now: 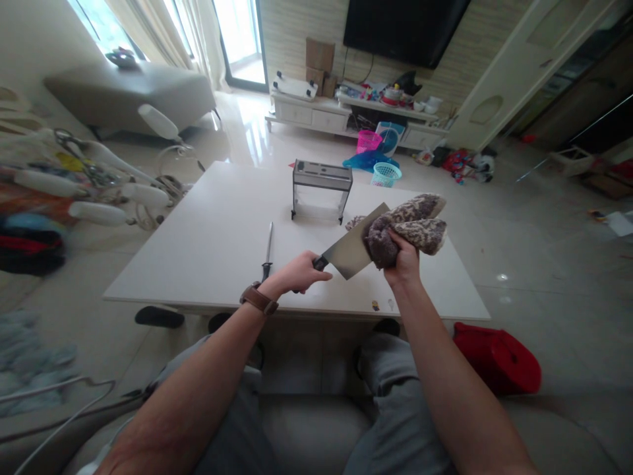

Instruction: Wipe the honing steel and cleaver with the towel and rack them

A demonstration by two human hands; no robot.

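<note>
My left hand (304, 272) is closed round the dark handle of a cleaver (353, 247), whose broad blade points up and to the right above the white table. In my right hand (405, 264) is a bunched brown-and-white towel (420, 221), pressed against the blade near its far end. To the left of the cleaver lies a sharpening steel (268, 247), its black handle toward me and partly behind my left wrist. Beyond the cleaver stands a grey knife block (321, 185) with slots in its top.
The white table (198, 251) has small stickers near its front edge. A red stool or bag (497, 359) sits on the floor at the right. A mint basket (386, 173) and a pink basket (368, 140) are past the far edge. A blurred white lamp (99, 191) fills the left.
</note>
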